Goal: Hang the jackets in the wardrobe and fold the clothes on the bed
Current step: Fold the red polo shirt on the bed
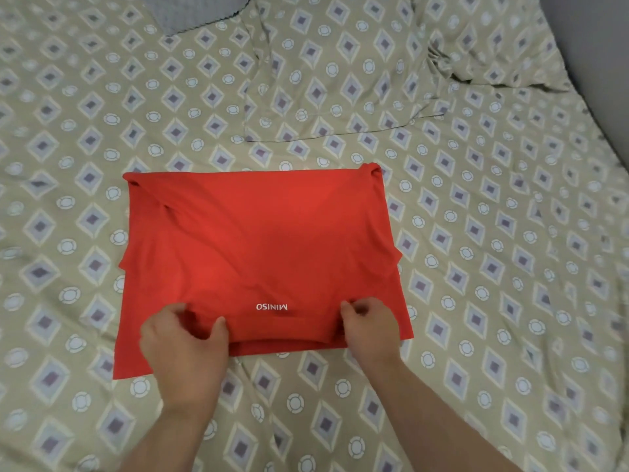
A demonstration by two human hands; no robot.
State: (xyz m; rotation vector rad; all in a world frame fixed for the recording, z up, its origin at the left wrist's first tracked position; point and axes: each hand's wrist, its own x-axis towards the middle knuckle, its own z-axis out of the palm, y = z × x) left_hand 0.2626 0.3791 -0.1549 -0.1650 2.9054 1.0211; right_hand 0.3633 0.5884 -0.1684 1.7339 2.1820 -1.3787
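pinching red shirt [262, 240]: left grip [183, 338], right grip [367, 325]

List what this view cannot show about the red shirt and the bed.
Head view only.
Red shirt: lower layers hidden under its own top layer.
Left hand and right hand: some fingertips hidden in the cloth they pinch.
Grey checked cloth: cut off by the top edge; kind unclear.
Wardrobe, jackets: outside the frame.
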